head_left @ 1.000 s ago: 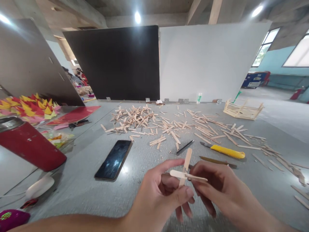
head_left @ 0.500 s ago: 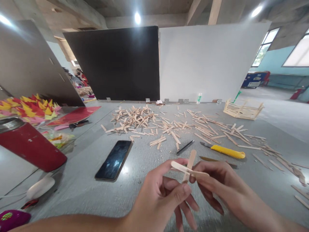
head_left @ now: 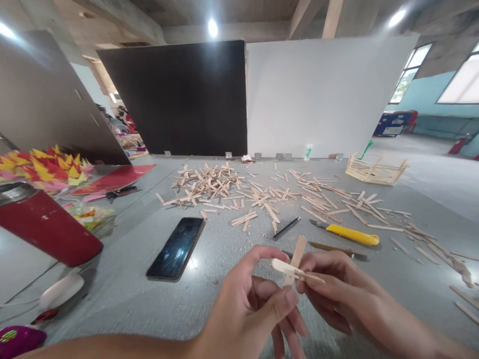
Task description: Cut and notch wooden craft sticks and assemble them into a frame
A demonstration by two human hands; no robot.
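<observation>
Several wooden craft sticks joined crosswise (head_left: 298,253) are held between my two hands above the table. My right hand (head_left: 346,286) is closed, pinching one end of the cross between thumb and fingers. My left hand (head_left: 258,304) curls around from the other side. Its thumb is at the lower end of the upright stick and its index finger is bent near the pale stick. Just beyond my hands lie a brown, narrow blade-like piece (head_left: 339,251), a yellow utility knife (head_left: 352,234) with its blade out, and a dark pen (head_left: 287,229).
Loose craft sticks (head_left: 211,182) spread across the table's middle and right. A phone (head_left: 175,248) lies left of my hands, beyond it a red flask (head_left: 48,224) and a white mouse-like object (head_left: 63,290). A stick frame (head_left: 376,170) stands back right, a glue stick (head_left: 308,152) by the white board (head_left: 322,94).
The crossed sticks have shifted slightly right and down and turned a little. My right hand has tilted with them, and my left index finger has lifted slightly and bent more.
</observation>
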